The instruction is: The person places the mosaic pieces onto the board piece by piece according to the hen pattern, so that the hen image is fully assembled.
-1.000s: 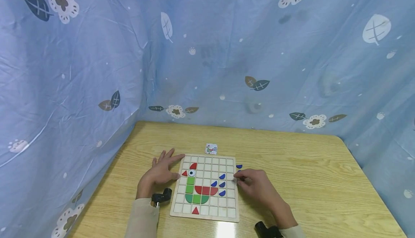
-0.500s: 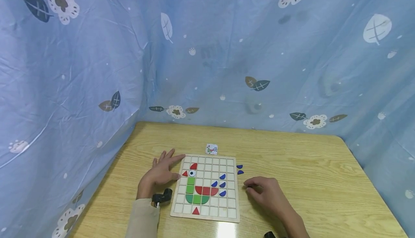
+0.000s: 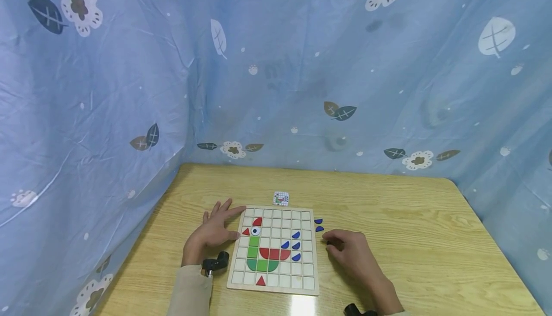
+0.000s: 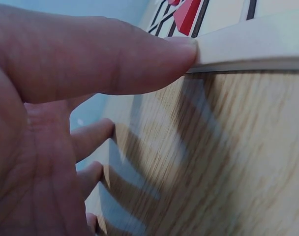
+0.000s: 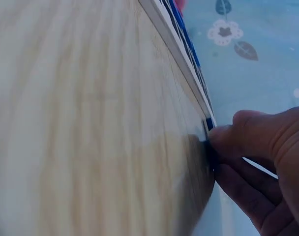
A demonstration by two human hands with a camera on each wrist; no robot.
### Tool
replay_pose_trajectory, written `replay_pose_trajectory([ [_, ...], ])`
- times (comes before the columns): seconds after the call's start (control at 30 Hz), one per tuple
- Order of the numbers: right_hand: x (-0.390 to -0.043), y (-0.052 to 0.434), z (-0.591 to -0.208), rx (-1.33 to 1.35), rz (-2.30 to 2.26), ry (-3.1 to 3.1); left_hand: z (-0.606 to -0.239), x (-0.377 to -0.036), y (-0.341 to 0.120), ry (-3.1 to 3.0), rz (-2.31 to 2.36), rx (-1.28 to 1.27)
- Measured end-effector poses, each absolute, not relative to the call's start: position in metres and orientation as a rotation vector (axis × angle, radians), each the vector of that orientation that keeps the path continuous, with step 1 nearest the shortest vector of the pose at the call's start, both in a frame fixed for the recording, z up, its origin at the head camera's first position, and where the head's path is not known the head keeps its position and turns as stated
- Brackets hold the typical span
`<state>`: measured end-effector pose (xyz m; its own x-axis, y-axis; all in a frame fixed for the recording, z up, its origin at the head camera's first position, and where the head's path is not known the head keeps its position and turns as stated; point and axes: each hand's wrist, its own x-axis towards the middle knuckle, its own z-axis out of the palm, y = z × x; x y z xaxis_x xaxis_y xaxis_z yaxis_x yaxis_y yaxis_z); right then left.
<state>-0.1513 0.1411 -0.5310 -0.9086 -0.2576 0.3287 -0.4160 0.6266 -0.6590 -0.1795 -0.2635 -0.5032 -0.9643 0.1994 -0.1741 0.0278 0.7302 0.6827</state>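
A square wooden grid board lies on the table, with coloured tiles forming a bird shape. My left hand is spread at its left side, thumb tip against the board's edge, fingers straight. Off the right edge lie two blue half-circle pieces. Just nearer than these, my right hand touches the table with thumb and fingers together. In the right wrist view a dark blue piece shows between thumb and fingers, mostly hidden.
A small picture card with a similar bird pattern lies just beyond the board. The wooden table extends to the right. A blue patterned curtain hangs behind and at both sides.
My right hand has drawn back from the board's right edge to the table beside it, uncovering the second loose blue piece. My left hand has stayed in place.
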Motion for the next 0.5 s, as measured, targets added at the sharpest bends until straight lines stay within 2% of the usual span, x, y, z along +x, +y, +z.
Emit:
replay_pose_trajectory([
  [0.5,-0.163,0.111,-0.521,0.517,1.241,-2.634,-0.504,-0.179,-0.263,2.705,1.051,0.185],
])
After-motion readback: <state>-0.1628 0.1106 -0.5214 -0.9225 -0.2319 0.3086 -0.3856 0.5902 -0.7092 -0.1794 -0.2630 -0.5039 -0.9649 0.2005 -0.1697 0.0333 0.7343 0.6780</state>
